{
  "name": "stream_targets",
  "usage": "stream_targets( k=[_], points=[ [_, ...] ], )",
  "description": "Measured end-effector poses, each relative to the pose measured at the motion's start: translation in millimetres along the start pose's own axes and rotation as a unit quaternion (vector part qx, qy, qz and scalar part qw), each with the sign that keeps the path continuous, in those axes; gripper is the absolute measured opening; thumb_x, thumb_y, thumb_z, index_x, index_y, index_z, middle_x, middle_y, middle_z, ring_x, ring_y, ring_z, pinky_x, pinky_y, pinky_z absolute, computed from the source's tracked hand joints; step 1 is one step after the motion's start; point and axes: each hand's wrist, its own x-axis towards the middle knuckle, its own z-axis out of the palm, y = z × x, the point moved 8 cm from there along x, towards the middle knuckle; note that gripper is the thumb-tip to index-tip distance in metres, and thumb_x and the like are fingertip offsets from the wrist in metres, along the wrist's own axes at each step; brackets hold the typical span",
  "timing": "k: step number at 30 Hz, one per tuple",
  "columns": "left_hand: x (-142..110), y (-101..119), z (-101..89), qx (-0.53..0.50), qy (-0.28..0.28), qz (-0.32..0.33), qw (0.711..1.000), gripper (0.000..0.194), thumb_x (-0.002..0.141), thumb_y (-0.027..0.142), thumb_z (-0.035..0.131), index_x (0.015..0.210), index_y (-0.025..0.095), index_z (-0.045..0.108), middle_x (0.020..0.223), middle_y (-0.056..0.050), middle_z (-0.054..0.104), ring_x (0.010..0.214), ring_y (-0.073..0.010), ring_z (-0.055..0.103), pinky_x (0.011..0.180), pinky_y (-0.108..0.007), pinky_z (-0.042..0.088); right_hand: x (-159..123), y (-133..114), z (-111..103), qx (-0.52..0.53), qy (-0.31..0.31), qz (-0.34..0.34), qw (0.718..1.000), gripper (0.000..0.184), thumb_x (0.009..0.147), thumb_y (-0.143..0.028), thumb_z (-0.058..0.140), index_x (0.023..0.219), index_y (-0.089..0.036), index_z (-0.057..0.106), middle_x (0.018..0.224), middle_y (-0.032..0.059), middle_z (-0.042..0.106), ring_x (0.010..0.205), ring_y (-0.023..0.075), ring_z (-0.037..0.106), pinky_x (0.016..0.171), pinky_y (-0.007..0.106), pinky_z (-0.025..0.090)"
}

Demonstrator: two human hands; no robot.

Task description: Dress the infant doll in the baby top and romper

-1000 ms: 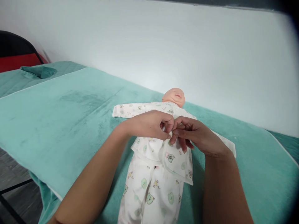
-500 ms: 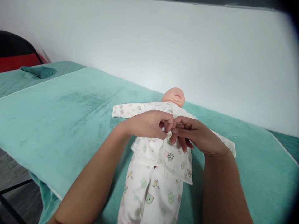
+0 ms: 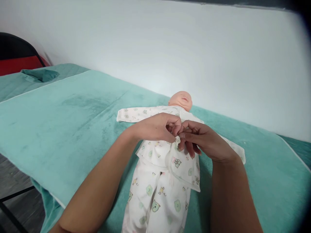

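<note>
A baby doll (image 3: 181, 99) lies on its back, dressed in a white long-sleeved shirt (image 3: 155, 152) and matching trousers (image 3: 155, 200) printed with green bears. Over the doll's chest, my left hand (image 3: 161, 126) is closed, thumb and fingers pinching the shirt's front edge. My right hand (image 3: 201, 139) meets it from the other side, its thumb and forefinger pinched on the same edge, with the other fingers curled beneath the cloth. A gathered bit of fabric shows between the fingertips. Whatever fastener may be there is hidden by my fingers. The lower shirt front hangs slightly parted.
A teal plush cover (image 3: 73, 129) is spread under the doll, reaching a white wall (image 3: 155, 48) behind. A bunched teal cloth (image 3: 41, 75) lies at the far left, near a black and red chair (image 3: 19, 53). A dark metal leg (image 3: 14, 195) shows at lower left.
Both hands keep their pinch on the shirt edge. My left hand has risen very slightly, and the pinched fabric has shifted a little between the fingertips. The doll has stayed put.
</note>
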Motion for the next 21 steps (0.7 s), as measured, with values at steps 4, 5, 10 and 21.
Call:
stream_targets(
  k=[4, 5, 10, 21],
  points=[
    [-0.1, -0.9, -0.7, 0.023, -0.015, -0.003, 1.0, 0.008, 0.073, 0.016, 0.063, 0.078, 0.019, 0.058, 0.074, 0.003, 0.055, 0.069, -0.0113, 0.048, 0.06, -0.026, 0.037, 0.2, -1.3, 0.1, 0.004, -0.007, -0.003, 1.0, 0.018, 0.092, -0.039, 0.063, 0.092, -0.021, 0.061, 0.073, 0.001, 0.074, 0.046, 0.0102, 0.063, 0.038, 0.017, 0.034],
    [0.0, -1.4, -0.5, 0.023, -0.021, -0.004, 0.999, 0.007, 0.074, 0.017, 0.063, 0.08, 0.019, 0.06, 0.074, 0.003, 0.057, 0.069, -0.0114, 0.049, 0.06, -0.026, 0.038, 0.2, -1.5, -0.1, 0.005, -0.007, -0.004, 1.0, 0.017, 0.092, -0.039, 0.064, 0.092, -0.021, 0.061, 0.073, 0.001, 0.074, 0.046, 0.0101, 0.063, 0.038, 0.017, 0.034],
    [0.3, -3.3, 0.6, 0.018, -0.043, -0.006, 0.999, 0.008, 0.077, 0.019, 0.062, 0.085, 0.02, 0.061, 0.075, 0.002, 0.061, 0.067, -0.0115, 0.052, 0.059, -0.025, 0.039, 0.5, 0.3, -0.6, 0.006, -0.007, -0.006, 1.0, 0.018, 0.092, -0.039, 0.064, 0.091, -0.021, 0.062, 0.073, 0.0012, 0.074, 0.046, 0.0098, 0.063, 0.038, 0.017, 0.035],
    [-0.1, -3.3, 1.8, -0.003, -0.046, 0.001, 0.999, 0.004, 0.081, 0.018, 0.059, 0.085, 0.019, 0.06, 0.074, 0.002, 0.062, 0.066, -0.0106, 0.052, 0.058, -0.024, 0.04, -0.8, 1.7, -1.1, 0.0, 0.001, 0.013, 1.0, 0.018, 0.09, -0.039, 0.067, 0.092, -0.022, 0.061, 0.074, 0.0022, 0.075, 0.047, 0.0104, 0.064, 0.039, 0.018, 0.035]
  ],
)
